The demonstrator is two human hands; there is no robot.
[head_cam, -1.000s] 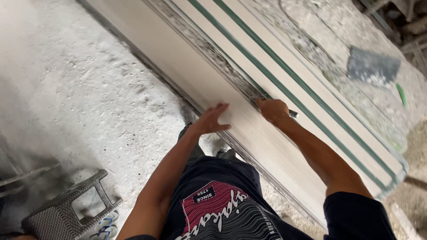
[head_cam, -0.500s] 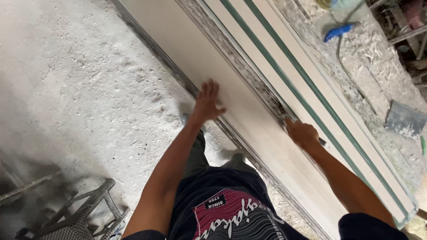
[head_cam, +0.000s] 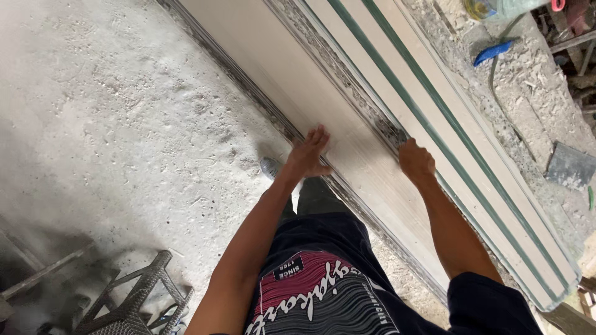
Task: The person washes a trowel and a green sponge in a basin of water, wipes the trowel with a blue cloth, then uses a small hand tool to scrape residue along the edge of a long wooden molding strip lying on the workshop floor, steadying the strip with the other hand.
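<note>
A long pale beige plank (head_cam: 273, 68) lies diagonally across the dusty floor. My left hand (head_cam: 308, 155) rests flat on its near edge with fingers spread. My right hand (head_cam: 415, 160) is curled over the plank's far edge, beside a rough mortar strip (head_cam: 338, 68). Whether that hand holds a small tool is hidden. Beyond the strip lie further pale boards with green stripes (head_cam: 434, 124). My dark trouser leg and a foot (head_cam: 271, 166) show below my left hand.
Grey dusty concrete (head_cam: 112, 124) spreads to the left. A woven stool (head_cam: 133, 304) stands at the bottom left. On the rubble at the right lie a blue-handled tool (head_cam: 493, 51), a green hose (head_cam: 503, 93) and a dark grey trowel-like slab (head_cam: 570, 166).
Both hands have slid further along the plank. The view has shifted, so the blue tool and the stool sit differently in the picture.
</note>
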